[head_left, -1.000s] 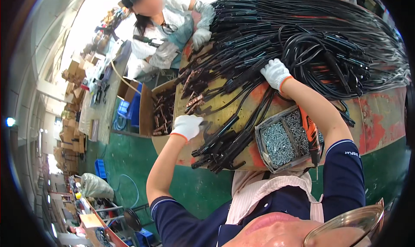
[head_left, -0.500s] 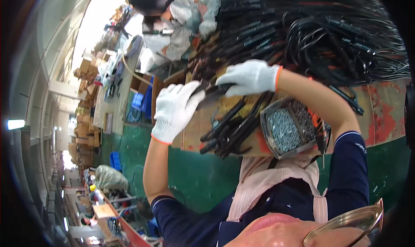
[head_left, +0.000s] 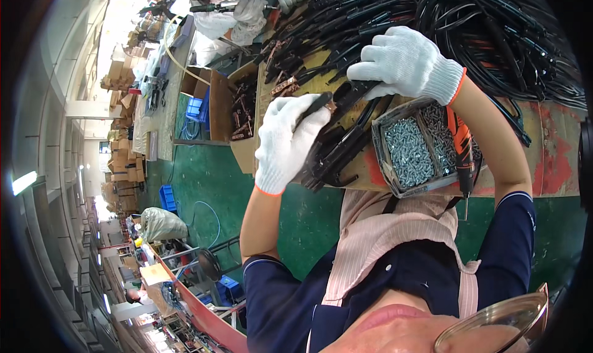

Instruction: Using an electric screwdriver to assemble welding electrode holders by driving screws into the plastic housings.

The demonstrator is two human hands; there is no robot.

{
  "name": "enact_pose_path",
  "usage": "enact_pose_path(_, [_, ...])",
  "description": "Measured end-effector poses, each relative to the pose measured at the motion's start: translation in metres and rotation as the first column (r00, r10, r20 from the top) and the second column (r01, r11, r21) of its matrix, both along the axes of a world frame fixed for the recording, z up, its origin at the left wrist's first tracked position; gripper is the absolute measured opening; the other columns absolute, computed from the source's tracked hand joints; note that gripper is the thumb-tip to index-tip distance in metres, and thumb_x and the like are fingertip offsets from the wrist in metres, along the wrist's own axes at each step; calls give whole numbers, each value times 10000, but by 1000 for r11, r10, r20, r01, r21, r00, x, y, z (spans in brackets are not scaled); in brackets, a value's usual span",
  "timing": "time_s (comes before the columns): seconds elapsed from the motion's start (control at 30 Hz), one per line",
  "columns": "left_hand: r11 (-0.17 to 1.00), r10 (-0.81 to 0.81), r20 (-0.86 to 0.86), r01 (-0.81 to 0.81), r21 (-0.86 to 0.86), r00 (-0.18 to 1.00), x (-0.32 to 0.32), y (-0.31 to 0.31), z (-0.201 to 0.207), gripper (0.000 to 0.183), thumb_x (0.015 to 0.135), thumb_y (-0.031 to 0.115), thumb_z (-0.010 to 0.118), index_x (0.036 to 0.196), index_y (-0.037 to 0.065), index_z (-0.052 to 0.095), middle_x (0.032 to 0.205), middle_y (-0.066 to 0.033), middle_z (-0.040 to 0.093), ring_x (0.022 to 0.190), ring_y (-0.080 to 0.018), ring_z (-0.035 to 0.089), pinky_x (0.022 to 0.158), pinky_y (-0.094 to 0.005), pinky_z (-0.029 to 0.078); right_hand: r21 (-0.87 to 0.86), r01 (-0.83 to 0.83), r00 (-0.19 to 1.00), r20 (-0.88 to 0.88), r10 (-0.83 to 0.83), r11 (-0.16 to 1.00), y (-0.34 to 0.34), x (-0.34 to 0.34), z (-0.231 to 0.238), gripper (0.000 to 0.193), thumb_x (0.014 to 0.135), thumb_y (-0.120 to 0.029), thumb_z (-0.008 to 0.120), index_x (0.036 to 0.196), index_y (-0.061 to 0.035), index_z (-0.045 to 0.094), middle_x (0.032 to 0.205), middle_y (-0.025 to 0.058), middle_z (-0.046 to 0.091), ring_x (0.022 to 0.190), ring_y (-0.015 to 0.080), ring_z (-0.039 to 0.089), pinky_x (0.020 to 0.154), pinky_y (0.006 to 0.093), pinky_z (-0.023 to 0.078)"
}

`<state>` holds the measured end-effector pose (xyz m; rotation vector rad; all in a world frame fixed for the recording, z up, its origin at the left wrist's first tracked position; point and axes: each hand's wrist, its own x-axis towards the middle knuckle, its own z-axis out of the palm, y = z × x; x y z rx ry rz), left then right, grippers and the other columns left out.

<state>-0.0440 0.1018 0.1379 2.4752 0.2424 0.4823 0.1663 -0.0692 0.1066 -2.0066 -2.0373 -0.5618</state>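
Observation:
My left hand (head_left: 285, 146), in a white knit glove, is closed around a slim black plastic handle part (head_left: 317, 105). A bit of copper-coloured metal (head_left: 332, 107) shows at its end. Just to the right, my right hand (head_left: 401, 64), gloved the same way, grips a longer black handle piece (head_left: 353, 95). Those two pieces meet or nearly meet between my hands; whether they are joined I cannot tell. Below them, several similar black handle parts (head_left: 336, 154) lie piled at the table's near edge. Copper-coloured jaw pieces (head_left: 284, 85) lie beyond my left hand.
A divided tray (head_left: 390, 189) of screws (head_left: 407, 154) stands right of the pile, with an orange electric screwdriver (head_left: 460, 137) beside it. Black cables (head_left: 448, 13) with handles cover the far table. At left is a cardboard box (head_left: 220, 109) of copper-coloured parts; a co-worker (head_left: 238, 16) sits beyond.
Both hands have shifted right in the picture, still holding black parts. My right hand is higher and turned more steeply. The whole view has tilted and moved slightly.

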Motion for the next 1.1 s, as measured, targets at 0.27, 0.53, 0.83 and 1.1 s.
enact_pose_path(0.27, [919, -155, -5, 143, -367, 988, 12, 3, -23, 433, 951, 402, 535, 1152, 33, 639, 869, -83, 659, 754, -169, 584, 689, -296, 476, 70, -30, 995, 94, 23, 997, 10, -31, 19, 379, 709, -471, 732, 969, -210, 641, 923, -29, 652, 974, 164, 632, 924, 350, 484])
enact_pose_path(0.53, [302, -256, -215, -133, -944, 943, 18, -57, -49, 878, 900, 807, 152, 1042, 65, 599, 568, -9, 533, 419, -84, 471, 408, -219, 375, 299, 624, 92, -946, 312, 722, -26, -66, -35, 322, 891, -205, 704, 1147, -42, 596, 1015, 49, 635, 932, 233, 627, 862, 341, 529])
enact_pose_path(0.83, [859, -57, 364, 232, -456, 930, 57, -81, -81, 342, 945, 96, 650, 1249, 7, 522, 916, -75, 640, 688, -112, 571, 621, -250, 491, 218, 732, -571, -321, 755, 646, -19, -53, -17, 126, 1027, -264, 567, 1050, -140, 558, 749, -73, 486, 578, 38, 408, 504, 207, 370])
enact_pose_path(1.1, [874, -41, 548, 295, -386, 836, 62, -78, -96, 281, 993, 81, 590, 1264, 14, 562, 1161, -75, 631, 858, -64, 604, 740, -203, 496, 285, 720, -548, -326, 770, 633, -5, -35, -32, 126, 1022, -261, 577, 1012, -138, 556, 735, -87, 456, 551, 30, 385, 476, 193, 336])
